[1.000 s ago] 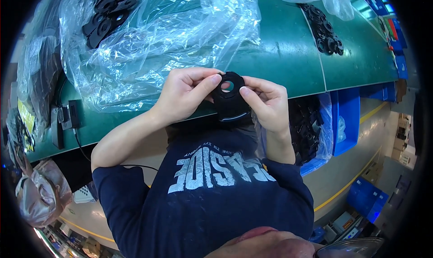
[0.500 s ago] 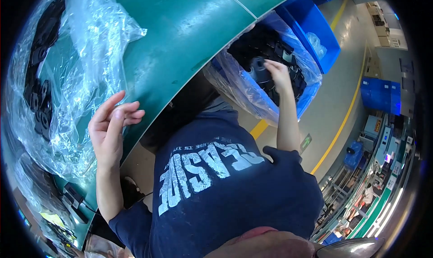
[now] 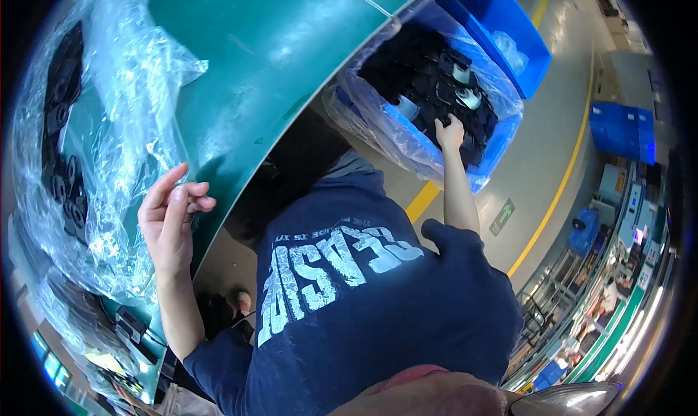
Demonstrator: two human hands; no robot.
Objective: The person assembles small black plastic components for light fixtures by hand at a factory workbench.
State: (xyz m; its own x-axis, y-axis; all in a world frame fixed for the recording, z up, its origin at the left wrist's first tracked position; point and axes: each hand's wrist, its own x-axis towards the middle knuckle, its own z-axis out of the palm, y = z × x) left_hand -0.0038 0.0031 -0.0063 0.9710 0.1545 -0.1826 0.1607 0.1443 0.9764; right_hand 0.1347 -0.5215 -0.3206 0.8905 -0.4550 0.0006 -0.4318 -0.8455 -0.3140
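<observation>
One right hand (image 3: 449,134) over one bin (image 3: 503,141), many black parts (image 3: 429,71).

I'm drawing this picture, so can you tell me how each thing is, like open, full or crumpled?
Bare left hand: empty, fingers loosely curled
Blue plastic bin with clear liner: open, loaded
Black plastic-looking parts in it: heaped loosely
Bare right hand: at the black parts, grip unclear
Neighbouring blue plastic bin: open, crumpled clear plastic inside
Clear plastic sheeting: crumpled, on the green tabletop
</observation>
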